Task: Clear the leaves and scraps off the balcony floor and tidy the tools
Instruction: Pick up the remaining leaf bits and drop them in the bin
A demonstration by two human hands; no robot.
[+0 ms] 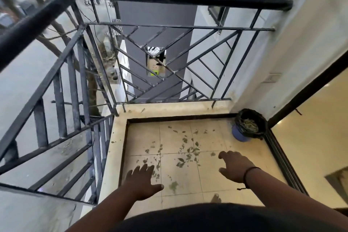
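Fingers of the left hand (140, 182) and right hand (234, 167) reach out relaxed, holding nothing, above scattered leaves (185, 153) on the balcony floor (212, 135) (bin (249, 125) in the corner).

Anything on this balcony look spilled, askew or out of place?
Yes: small green leaf scraps lie scattered across the beige floor tiles, mostly mid-floor, a few on the left ledge. The blue bin with a black liner in the far right corner already holds leaves. Both hands hover empty.
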